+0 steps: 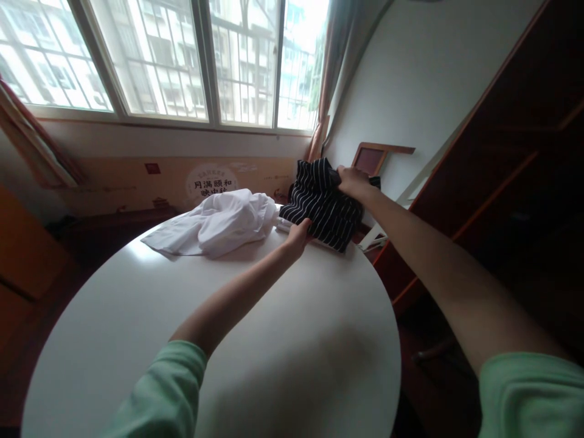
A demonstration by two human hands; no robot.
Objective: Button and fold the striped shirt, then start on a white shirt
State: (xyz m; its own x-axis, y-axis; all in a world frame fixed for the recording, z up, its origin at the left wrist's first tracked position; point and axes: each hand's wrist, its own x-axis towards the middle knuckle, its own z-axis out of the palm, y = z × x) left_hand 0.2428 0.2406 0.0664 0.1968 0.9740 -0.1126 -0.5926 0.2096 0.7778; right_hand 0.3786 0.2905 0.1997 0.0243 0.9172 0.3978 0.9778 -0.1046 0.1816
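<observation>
A black garment with white stripes [322, 204] lies bunched at the far right edge of the round white table [292, 316]. My right hand [354, 182] is closed on its upper part, slightly raised. Lower down, my left hand [300, 236] grips the near edge of the same cloth, thumb on top and fingers hidden beneath. Something pale and flat shows under the striped cloth. To the left of it a crumpled white garment [223, 224] rests on the table, touched by neither hand.
Behind the table stands a long printed board [173, 176] below a barred window [182, 61]. A wooden chair back [369, 159] is beyond the striped cloth. Dark reddish wooden furniture [474, 182] rises at the right, and an orange cabinet [27, 267] stands at the left.
</observation>
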